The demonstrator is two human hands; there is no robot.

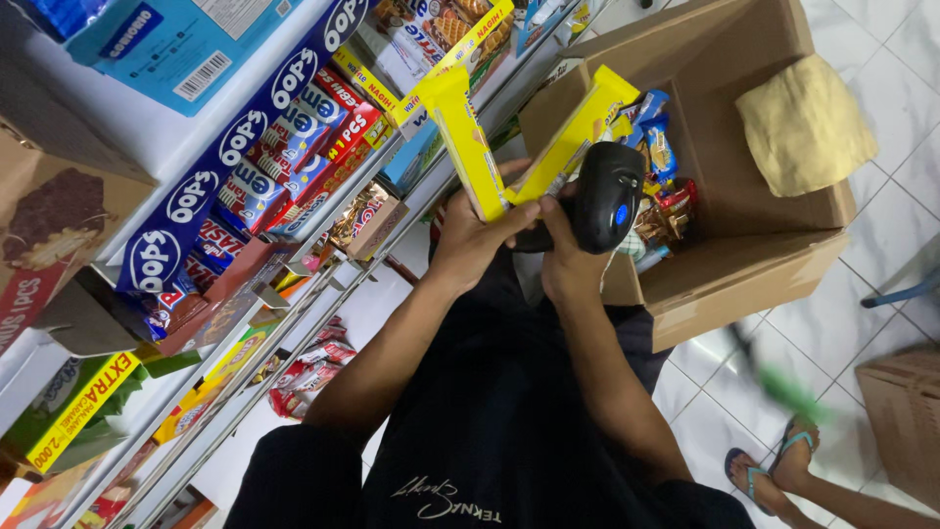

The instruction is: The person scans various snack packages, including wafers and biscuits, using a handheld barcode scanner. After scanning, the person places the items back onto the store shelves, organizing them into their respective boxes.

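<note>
While left hand (475,235) clamps yellow box (465,137) rising above grip, I see right hand (563,250) gripping black scanner (607,196), second yellow box (578,127) just above.

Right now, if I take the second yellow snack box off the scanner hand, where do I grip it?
Grip the yellow snack box near its upper end, across its narrow sides, coming from the cardboard carton side. It is long, slim and tilted, its lower end pinched by the right hand alongside the black barcode scanner; the left hand holds the other yellow box.
</note>
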